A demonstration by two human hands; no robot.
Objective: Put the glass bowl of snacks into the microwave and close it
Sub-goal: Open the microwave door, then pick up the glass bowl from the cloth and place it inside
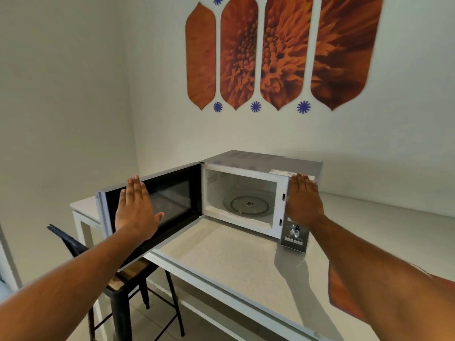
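The microwave (248, 193) stands open and empty; no bowl is in view. Left hand (135, 207), flat and empty, lies against the door (172, 193) at nine o'clock; right hand (304, 198), flat and empty, covers the panel at three. Loading seems pending: the bowl must be fetched first.

Counted in view: one microwave (261, 193), door (152, 207) open, with one glass turntable (248, 205) inside and one control knob (294, 231). One bench (234, 262). One dark stool (118, 279). Two hands: left (135, 210), right (304, 200). On the wall, four orange flower panels (238, 55) and four blue rosettes (255, 106).
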